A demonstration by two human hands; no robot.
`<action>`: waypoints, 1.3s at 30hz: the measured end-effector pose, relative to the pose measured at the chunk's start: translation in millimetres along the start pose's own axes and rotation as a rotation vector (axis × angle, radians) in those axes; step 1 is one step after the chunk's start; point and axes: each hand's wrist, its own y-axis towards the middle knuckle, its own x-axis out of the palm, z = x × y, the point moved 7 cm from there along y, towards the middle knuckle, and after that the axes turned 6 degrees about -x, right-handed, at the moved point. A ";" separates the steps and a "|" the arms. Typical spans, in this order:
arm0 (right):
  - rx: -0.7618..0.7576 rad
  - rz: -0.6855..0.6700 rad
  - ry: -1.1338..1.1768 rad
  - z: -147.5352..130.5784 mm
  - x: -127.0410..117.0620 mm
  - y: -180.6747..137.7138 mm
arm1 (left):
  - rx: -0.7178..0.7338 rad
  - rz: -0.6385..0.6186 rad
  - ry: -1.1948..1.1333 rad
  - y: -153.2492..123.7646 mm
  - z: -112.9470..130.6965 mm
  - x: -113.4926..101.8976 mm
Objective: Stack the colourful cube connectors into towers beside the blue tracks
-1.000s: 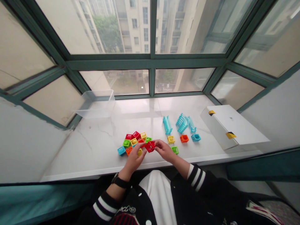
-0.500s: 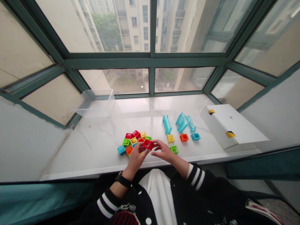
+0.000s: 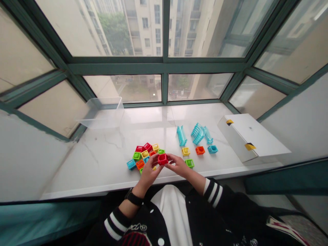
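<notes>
A red hollow cube block (image 3: pixel 162 159) is pinched between my left hand (image 3: pixel 148 174) and my right hand (image 3: pixel 179 165), just above the white sill near its front edge. Both hands have fingers closed on it. Behind and left of the left hand lies a cluster of several coloured cube blocks (image 3: pixel 143 153). A green cube (image 3: pixel 190 163) lies just right of my right hand. Further right stand a yellow cube (image 3: pixel 186 151), an orange cube (image 3: pixel 200 150) and a blue cube (image 3: pixel 212 149).
Turquoise ribbed track pieces (image 3: pixel 198 134) lie behind the single cubes. A white cardboard box (image 3: pixel 252 138) sits at the right of the marble sill (image 3: pixel 102 160). A clear plastic tub (image 3: pixel 102 113) stands at the back left by the window.
The red cube has turned in my fingers and sits more upright. Both hands stay on it at nearly the same spot.
</notes>
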 end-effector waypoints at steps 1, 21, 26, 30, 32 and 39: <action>-0.004 0.011 -0.005 2.3 -0.8 0.0 | 0.014 0.000 0.002 0.1 0.5 0.0; -0.128 0.244 -0.386 -39.2 -85.9 -29.1 | 0.172 0.053 0.329 -9.2 22.1 -13.5; -0.049 0.412 -0.582 -30.9 -157.1 -75.7 | 0.126 0.104 0.296 -5.7 16.7 -28.8; 0.040 0.448 -0.702 -7.8 -188.0 -112.2 | 0.116 0.116 0.287 -4.7 13.8 -32.2; 0.083 0.423 -0.729 6.1 -192.4 -124.8 | 0.116 0.115 0.287 -4.9 12.6 -31.6; 0.186 0.340 -0.717 55.3 -185.2 -140.3 | 0.120 0.092 0.302 -5.0 12.4 -29.2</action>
